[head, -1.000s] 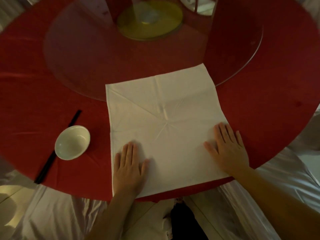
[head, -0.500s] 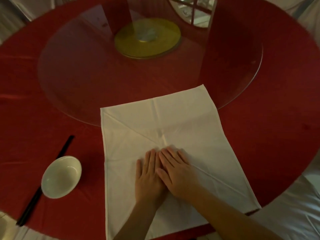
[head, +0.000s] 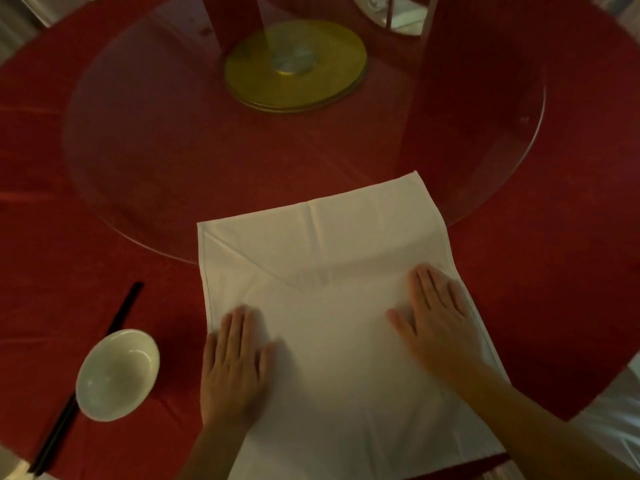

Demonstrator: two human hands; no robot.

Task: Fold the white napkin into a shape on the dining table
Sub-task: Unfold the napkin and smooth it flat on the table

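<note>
Left of my left hand (head: pixel 232 370) stand a small round white ceramic bowl (head: pixel 117 374) and black chopsticks (head: pixel 86 379); the round glass turntable (head: pixel 145 161) lies ahead.

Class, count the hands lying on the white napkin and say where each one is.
2. The left hand lies flat near the white napkin's left edge; the right hand lies flat near its right edge. None seems hidden.
</note>
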